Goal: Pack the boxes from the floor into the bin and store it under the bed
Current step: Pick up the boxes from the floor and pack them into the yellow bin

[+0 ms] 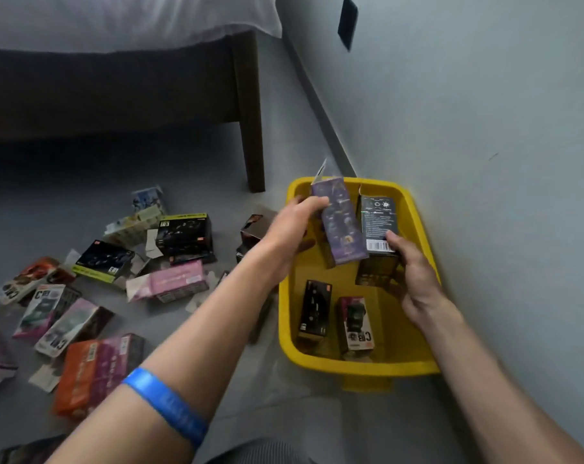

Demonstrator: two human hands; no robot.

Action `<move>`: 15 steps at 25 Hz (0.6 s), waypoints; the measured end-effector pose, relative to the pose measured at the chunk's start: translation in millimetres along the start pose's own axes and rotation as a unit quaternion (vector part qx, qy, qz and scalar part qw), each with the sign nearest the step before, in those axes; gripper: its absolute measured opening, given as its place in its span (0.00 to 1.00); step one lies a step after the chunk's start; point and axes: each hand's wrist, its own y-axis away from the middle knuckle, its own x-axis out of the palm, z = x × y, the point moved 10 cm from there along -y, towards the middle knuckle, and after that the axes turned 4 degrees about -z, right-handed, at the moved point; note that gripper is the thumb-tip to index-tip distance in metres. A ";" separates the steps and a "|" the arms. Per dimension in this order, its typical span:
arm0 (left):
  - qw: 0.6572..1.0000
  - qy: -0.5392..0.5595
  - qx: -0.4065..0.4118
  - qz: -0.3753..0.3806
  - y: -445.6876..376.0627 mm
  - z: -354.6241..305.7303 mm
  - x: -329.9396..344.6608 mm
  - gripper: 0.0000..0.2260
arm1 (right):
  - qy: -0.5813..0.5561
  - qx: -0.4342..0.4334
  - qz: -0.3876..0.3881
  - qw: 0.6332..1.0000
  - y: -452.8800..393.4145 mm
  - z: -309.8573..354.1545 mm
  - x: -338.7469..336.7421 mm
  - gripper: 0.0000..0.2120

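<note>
A yellow plastic bin (285,316) stands on the grey floor against the wall. Above it my left hand (292,229) grips a tall purple box (342,229), tilted, with its top flap open. Beside it my right hand (413,272) holds a black box (377,219) with a barcode, upright inside the bin. Two small boxes stand on the bin's bottom: a black one (314,308) and a dark red one (354,321). Several coloured boxes lie scattered on the floor to the left, among them a pink box (176,283), an orange box (79,373) and a black-and-green box (187,234).
The bed (116,78), with a dark wooden frame and a white sheet, stands at the back left; its leg (252,135) is near the bin's far corner. Under it is a dark gap. The wall (485,162) runs along the bin's right side.
</note>
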 end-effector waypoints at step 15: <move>0.895 -0.336 -0.046 -0.290 75.8 156.2 -222.7 0.18 | 0.419 -0.328 0.236 0.813 120.1 -70.4 244.9 0.14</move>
